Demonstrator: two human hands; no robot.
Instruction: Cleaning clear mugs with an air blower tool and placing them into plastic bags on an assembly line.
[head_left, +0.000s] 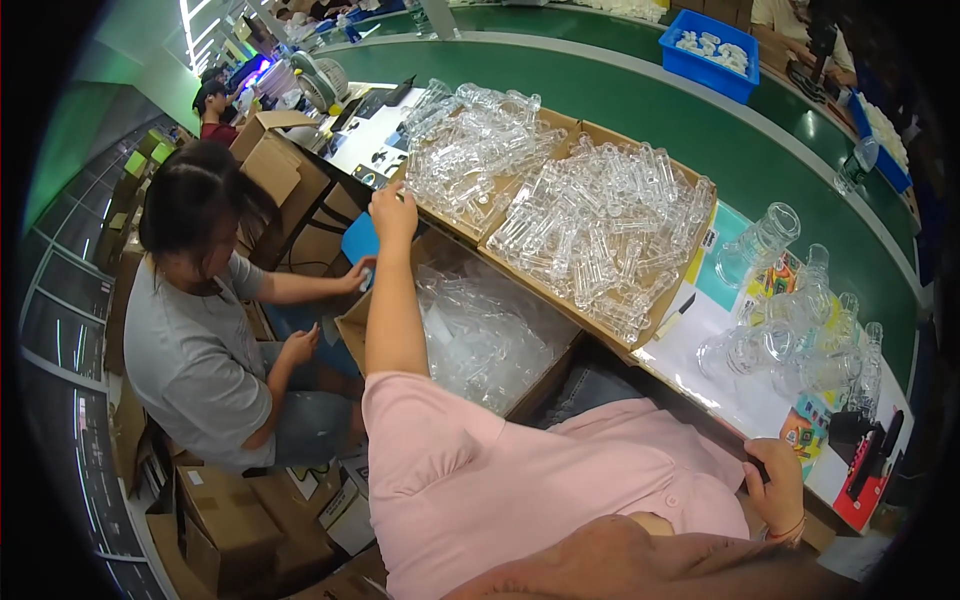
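Note:
My left hand reaches out to the near left corner of a shallow cardboard tray, its fingers curled at the rim. Heaped in that tray are clear plastic tube-like parts. A second cardboard tray adjoins it on the right, piled with more clear tubular parts. My right hand hangs by the front edge of the table, fingers loosely bent, thumb apart, and nothing visible in it. Nearest to it are several clear bottle-like vessels and a dark pen-like object on the table.
Below the trays stands an open carton with clear plastic bags. A seated co-worker in grey is close on my left, beside brown boxes. Behind the trays runs a green conveyor belt carrying a blue bin of white parts.

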